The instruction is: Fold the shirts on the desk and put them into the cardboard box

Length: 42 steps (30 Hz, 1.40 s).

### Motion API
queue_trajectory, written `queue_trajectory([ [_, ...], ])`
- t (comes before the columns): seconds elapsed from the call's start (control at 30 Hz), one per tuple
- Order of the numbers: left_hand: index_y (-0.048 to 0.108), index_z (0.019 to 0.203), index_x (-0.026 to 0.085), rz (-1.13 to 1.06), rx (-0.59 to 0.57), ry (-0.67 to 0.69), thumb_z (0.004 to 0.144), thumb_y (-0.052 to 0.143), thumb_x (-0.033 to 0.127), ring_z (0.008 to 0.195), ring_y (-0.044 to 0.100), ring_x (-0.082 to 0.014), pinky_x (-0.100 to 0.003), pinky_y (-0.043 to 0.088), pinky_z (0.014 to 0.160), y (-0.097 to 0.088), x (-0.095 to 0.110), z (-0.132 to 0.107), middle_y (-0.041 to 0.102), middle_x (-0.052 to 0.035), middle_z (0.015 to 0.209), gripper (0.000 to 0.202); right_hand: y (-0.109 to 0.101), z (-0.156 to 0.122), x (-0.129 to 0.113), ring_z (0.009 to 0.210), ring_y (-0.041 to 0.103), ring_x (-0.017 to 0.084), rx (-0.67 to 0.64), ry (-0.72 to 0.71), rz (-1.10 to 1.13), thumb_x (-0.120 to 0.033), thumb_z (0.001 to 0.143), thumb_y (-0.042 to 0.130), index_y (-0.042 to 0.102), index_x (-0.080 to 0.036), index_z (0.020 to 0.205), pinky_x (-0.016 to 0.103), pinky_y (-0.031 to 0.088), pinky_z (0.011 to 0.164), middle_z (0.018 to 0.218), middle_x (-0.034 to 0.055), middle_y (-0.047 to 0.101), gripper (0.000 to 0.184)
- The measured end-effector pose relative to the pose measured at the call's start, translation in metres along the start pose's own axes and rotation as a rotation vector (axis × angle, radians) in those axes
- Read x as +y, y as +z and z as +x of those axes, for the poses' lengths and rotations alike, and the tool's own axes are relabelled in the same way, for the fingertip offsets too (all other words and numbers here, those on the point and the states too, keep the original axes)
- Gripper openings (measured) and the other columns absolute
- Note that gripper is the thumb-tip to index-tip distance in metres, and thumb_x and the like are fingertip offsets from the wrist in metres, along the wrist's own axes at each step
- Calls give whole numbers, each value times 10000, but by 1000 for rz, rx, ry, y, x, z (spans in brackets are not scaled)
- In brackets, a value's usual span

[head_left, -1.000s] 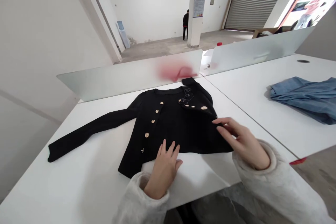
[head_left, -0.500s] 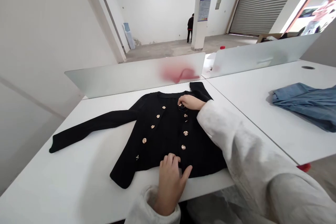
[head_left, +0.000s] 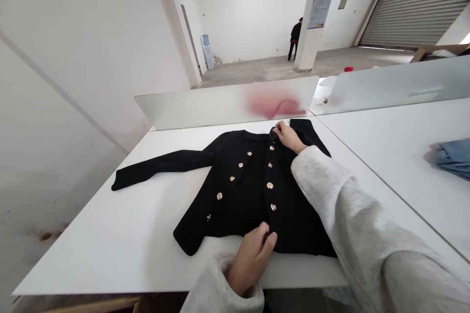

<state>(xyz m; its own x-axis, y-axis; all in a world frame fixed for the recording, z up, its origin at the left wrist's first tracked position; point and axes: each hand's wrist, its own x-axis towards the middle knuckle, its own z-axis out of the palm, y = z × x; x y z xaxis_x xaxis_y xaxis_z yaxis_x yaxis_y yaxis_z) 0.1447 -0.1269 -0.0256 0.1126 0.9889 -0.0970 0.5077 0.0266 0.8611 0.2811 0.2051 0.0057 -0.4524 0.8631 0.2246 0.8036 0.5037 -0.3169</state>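
A black jacket [head_left: 242, 210] with two rows of gold buttons lies spread on the white table, neckline away from me. Its left-hand sleeve [head_left: 165, 164] stretches out to the side, while the other sleeve [head_left: 308, 132] is partly covered by my right arm. At the bottom hem, my left hand [head_left: 251, 254] is closed, pinching the lower corner of the front edge. My right hand [head_left: 290, 138] is up at the neckline, fingers closed on the top corner of the same front edge, where a thin dark loop shows. Light grey fuzzy sleeves cover both my forearms.
A frosted divider [head_left: 220, 107] runs along the table's far edge, with a blurred red shape behind it. Folded blue denim [head_left: 455, 156] lies on the adjoining table [head_left: 385, 142] at right. Far back, a person [head_left: 295, 39] stands beside a pillar [head_left: 319, 19].
The view has swung left. My right hand has moved from the upper button area to the neckline. My left hand has gone from spread fingers to a pinch on the hem, and the front edge looks straighter.
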Motion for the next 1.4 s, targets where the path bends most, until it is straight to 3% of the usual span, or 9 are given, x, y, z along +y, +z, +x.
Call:
queue_trajectory([
  [0.17,547,819,210,2,-64,215,945,363,340,749,571,-136,-244,449,685,-14,4,-22,624,-20,805,258,19,15,-38,1122,493,305,-42,14,20,-258,909,454,547,-105,1073,396,348,941,1164,216,561,242],
  [0.4,532,1178,182,461,298,310,867,394,94,1258,469,-230,-436,457,994,-25,-33,-45,581,-99,1273,351,61,11,-72,910,606,270,-264,8,299,-365,651,772,563,-174,707,390,434,854,855,84,638,289],
  [0.53,455,1297,173,655,363,285,906,400,145,1253,482,-227,-452,478,984,-22,-52,-41,570,-93,1298,396,64,1,-77,759,625,174,-240,31,593,-358,779,661,508,-198,862,315,505,751,780,15,630,237],
  [0.7,466,1293,165,765,657,214,912,383,147,1370,304,-271,-510,405,1034,-40,-67,-51,428,-121,1428,391,57,1,-77,620,616,102,-99,177,915,-368,956,384,391,-209,950,257,556,629,804,16,610,159],
  [0.97,547,1249,224,808,501,78,890,510,297,1129,547,-257,-448,506,906,-79,-84,-52,605,-75,1237,369,66,6,-63,621,604,107,-120,298,1071,-281,870,563,462,-179,947,248,567,582,784,14,598,162],
  [1.1,630,1135,237,729,406,120,886,439,140,974,610,-194,-340,542,825,-101,-76,-52,671,-35,1067,329,74,2,-64,657,598,111,-118,287,1010,-112,780,597,436,-178,1070,232,544,547,839,-2,585,338],
  [1.2,674,1016,218,725,499,130,914,416,167,810,629,-184,-314,541,708,-110,-55,-59,698,-28,860,281,74,3,-64,607,570,105,-105,268,926,-113,781,569,428,-165,1123,238,522,526,822,-3,577,373],
  [1.33,677,988,223,708,714,308,927,470,259,719,628,-177,-323,514,709,-89,-11,-55,703,-37,802,219,61,15,-59,594,550,112,-55,224,785,-154,809,544,407,-175,1222,257,498,580,803,-5,594,435],
  [1.4,659,1045,225,709,633,415,935,451,250,729,635,-172,-317,515,705,-69,4,-45,708,-45,841,236,54,23,-54,684,576,135,-2,201,702,-179,826,532,402,-191,1252,283,488,685,841,7,614,446],
])
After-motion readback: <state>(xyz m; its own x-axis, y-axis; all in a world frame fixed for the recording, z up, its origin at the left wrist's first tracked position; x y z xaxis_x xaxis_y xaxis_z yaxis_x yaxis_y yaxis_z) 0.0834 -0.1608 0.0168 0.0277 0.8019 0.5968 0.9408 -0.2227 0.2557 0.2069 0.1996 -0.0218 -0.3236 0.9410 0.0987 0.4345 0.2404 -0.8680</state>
